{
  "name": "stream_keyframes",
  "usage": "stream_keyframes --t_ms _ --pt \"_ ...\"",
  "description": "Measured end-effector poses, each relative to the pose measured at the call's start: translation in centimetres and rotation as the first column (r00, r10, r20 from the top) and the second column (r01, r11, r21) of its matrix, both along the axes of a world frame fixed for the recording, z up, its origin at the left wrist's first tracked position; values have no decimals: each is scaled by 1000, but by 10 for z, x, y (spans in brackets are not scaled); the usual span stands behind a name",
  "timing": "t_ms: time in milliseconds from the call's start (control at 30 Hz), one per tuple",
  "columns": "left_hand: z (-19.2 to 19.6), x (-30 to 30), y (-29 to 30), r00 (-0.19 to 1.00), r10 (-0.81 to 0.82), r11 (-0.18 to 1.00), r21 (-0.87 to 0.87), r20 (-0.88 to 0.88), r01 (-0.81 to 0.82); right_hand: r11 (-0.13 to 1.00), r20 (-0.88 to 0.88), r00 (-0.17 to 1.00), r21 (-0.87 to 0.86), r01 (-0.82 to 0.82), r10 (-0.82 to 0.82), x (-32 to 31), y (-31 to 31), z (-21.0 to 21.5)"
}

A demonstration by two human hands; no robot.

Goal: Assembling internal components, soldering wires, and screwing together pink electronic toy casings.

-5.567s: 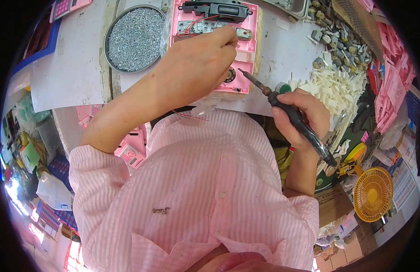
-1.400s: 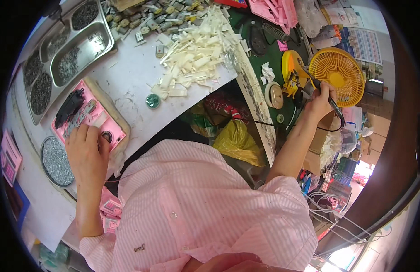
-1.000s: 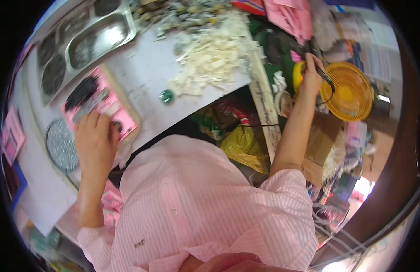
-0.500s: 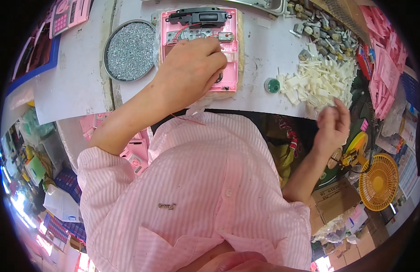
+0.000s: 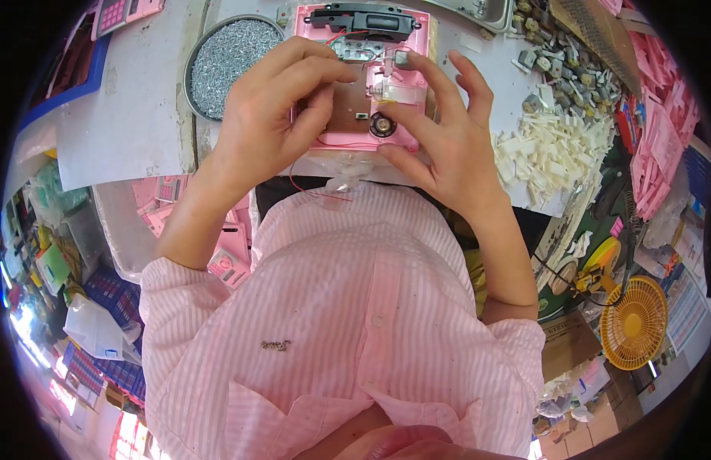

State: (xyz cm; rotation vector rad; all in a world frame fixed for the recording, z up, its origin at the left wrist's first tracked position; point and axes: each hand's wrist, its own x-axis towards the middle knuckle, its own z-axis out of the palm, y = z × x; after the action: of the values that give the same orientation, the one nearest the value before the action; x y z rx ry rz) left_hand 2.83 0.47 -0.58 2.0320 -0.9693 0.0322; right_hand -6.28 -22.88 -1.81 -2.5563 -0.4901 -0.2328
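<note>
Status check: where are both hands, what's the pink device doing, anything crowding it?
Left hand and right hand both on the open pink device, fingers at its inner parts. Device flat on the table edge. Round tray of screws close by on the left, not touching.
</note>
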Motion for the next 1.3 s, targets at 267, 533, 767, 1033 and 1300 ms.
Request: stream_keyframes --t_ms 267,533,767,1033,1300 --pt "-8 15 -37 932 -80 995 85 354 53 967 -128 960 8 253 -250 -26 35 4" --pt "-2 49 -36 926 -230 954 256 300 154 843 -197 897 310 440 -396 16 -3 1" --pt "-8 55 -23 834 -320 932 309 450 190 917 -96 917 -147 372 -387 62 8 11" --pt "-10 65 -13 850 -347 919 324 396 224 887 -275 857 30 461 -436 56 7 8" --pt "-24 66 -20 727 -373 926 286 576 248 857 -33 985 -499 131 -169 60 30 26"
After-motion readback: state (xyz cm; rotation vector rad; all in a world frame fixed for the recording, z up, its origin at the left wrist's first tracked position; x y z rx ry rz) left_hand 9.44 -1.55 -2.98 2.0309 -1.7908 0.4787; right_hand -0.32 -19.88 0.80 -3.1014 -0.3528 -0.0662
